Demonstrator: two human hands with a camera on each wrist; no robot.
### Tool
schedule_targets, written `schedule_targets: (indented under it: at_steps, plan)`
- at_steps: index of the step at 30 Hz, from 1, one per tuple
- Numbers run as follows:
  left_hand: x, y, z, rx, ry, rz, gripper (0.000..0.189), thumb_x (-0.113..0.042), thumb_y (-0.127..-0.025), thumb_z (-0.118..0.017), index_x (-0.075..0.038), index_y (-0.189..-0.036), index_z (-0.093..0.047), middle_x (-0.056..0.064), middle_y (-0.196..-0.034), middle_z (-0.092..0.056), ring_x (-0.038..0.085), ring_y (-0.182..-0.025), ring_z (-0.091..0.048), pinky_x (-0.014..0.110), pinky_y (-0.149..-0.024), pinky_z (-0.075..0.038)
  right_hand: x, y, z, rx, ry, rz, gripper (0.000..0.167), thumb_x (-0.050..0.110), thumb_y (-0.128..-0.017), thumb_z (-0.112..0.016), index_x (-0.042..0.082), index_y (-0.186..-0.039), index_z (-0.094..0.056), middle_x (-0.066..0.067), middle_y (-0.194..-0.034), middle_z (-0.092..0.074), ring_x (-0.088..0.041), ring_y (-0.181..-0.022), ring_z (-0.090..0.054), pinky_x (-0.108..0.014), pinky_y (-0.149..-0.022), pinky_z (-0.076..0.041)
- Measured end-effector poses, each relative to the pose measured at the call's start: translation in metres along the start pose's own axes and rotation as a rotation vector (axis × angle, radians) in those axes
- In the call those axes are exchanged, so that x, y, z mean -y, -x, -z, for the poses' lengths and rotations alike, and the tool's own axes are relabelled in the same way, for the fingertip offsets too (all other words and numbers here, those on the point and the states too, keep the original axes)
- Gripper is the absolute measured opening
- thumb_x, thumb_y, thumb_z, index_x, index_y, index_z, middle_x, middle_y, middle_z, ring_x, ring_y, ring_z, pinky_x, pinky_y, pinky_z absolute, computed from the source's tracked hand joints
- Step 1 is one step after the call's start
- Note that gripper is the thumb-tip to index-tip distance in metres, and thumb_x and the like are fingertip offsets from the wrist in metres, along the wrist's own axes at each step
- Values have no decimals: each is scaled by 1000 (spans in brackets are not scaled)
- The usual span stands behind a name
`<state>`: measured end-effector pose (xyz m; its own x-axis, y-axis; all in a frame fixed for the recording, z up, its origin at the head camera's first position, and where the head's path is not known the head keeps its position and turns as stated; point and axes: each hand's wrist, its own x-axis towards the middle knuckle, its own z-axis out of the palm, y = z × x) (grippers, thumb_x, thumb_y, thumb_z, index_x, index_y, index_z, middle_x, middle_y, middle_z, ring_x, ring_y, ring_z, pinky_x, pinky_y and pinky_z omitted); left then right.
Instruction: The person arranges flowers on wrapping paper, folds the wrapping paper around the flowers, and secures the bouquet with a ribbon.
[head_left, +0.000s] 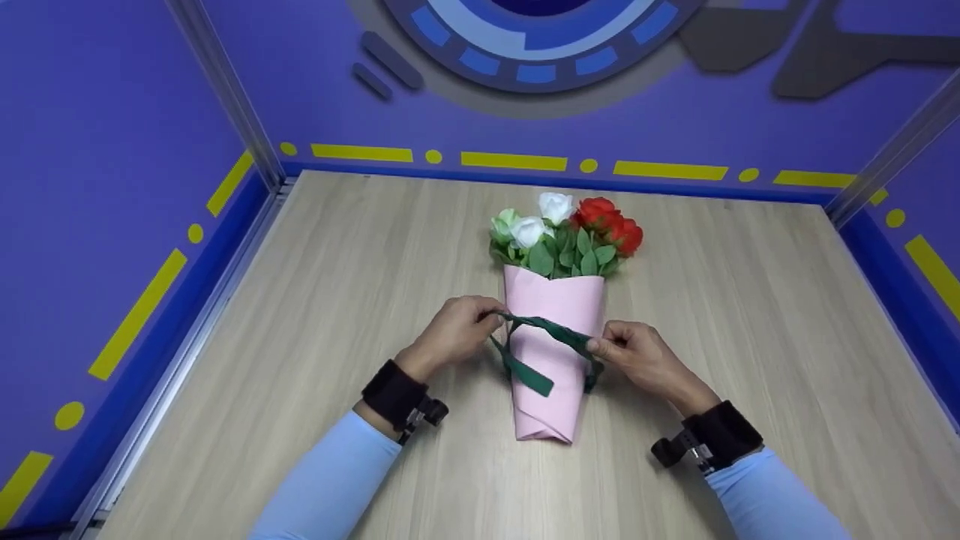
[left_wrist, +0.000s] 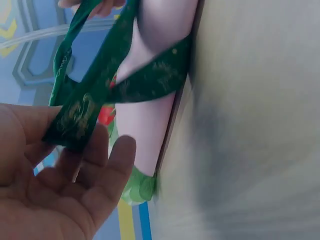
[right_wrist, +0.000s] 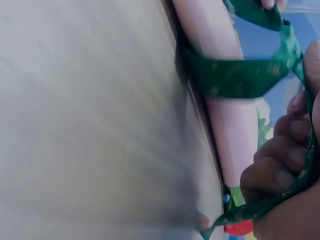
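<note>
A flower bouquet lies on the table, wrapped in pink paper (head_left: 553, 300), with white roses (head_left: 556, 207) and red roses (head_left: 598, 214) at its far end. A dark green ribbon (head_left: 551, 327) goes around the wrap, and one tail hangs across its front. On the left side, my left hand (head_left: 454, 330) pinches a ribbon end; gold print shows on the ribbon (left_wrist: 80, 117) in the left wrist view. My right hand (head_left: 639, 356) holds the other part at the wrap's right edge. In the right wrist view, that ribbon (right_wrist: 250, 212) trails along the right hand (right_wrist: 285, 160).
The bouquet rests mid-table on a light wood tabletop (head_left: 360, 255). Blue panels (head_left: 525, 127) with yellow marks stand behind it and at both sides. Black wrist bands (head_left: 395, 394) with small cameras sit on both wrists.
</note>
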<state>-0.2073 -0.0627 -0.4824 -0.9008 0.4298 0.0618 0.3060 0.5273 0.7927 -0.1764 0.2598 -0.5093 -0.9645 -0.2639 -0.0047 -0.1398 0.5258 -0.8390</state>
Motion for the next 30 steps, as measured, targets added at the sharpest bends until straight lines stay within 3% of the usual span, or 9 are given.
schedule_targets:
  at_steps: [4,7,9,12,17,20,26,30]
  plan:
    - [12,8,16,127,215,113,26,-9,-108,-53,-5,-121,-74,1,-72,-61,12,-64,-59,25,-61,-49,-4,6,9,36,38,7,30,27,-97,-78,9,-77,-65,5,-68,-43,-10,-65,-43,-23,-57,-33]
    - [23,18,29,201,291,184,27,-16,-112,-50,-5,-124,-71,-2,-65,-48,11,-49,-50,25,-48,-44,-8,13,18,54,88,-3,26,27,-98,-78,12,-79,-68,6,-70,-48,-10,-67,-47,-23,-58,-37]
    - [33,23,36,225,257,184,28,-20,-112,-50,-5,-123,-72,-5,-65,-42,11,-47,-40,24,-46,-37,-11,18,25,65,116,-22,24,27,-98,-77,13,-80,-69,6,-73,-51,-11,-69,-49,-23,-60,-38]
    - [45,31,45,256,177,157,28,-23,-112,-53,-9,-118,-76,-6,-70,-41,11,-56,-34,25,-53,-32,-18,27,37,82,149,-56,26,29,-100,-75,14,-80,-67,5,-74,-50,-12,-69,-48,-24,-61,-38]
    - [61,42,54,327,103,104,28,-31,-110,-58,-11,-110,-79,-6,-80,-51,14,-72,-40,28,-68,-34,-29,41,54,121,172,-103,28,34,-101,-73,12,-84,-67,5,-73,-47,-11,-67,-46,-23,-60,-36]
    - [70,48,58,352,83,112,29,-37,-107,-62,-13,-108,-79,-6,-82,-55,13,-73,-43,28,-67,-35,-36,46,61,131,179,-105,26,33,-101,-73,11,-87,-69,6,-75,-48,-9,-68,-47,-23,-60,-37]
    - [81,55,64,332,53,142,27,-33,-106,-63,-11,-100,-78,-5,-87,-61,13,-72,-45,28,-67,-36,-47,51,68,121,219,-120,25,34,-101,-73,13,-86,-71,7,-75,-52,-8,-68,-48,-22,-61,-39]
    - [85,58,66,314,24,157,27,-27,-108,-62,-8,-94,-74,-7,-81,-55,13,-69,-42,28,-65,-35,-50,53,72,115,220,-117,25,32,-101,-73,11,-86,-72,5,-76,-53,-8,-67,-48,-22,-60,-39]
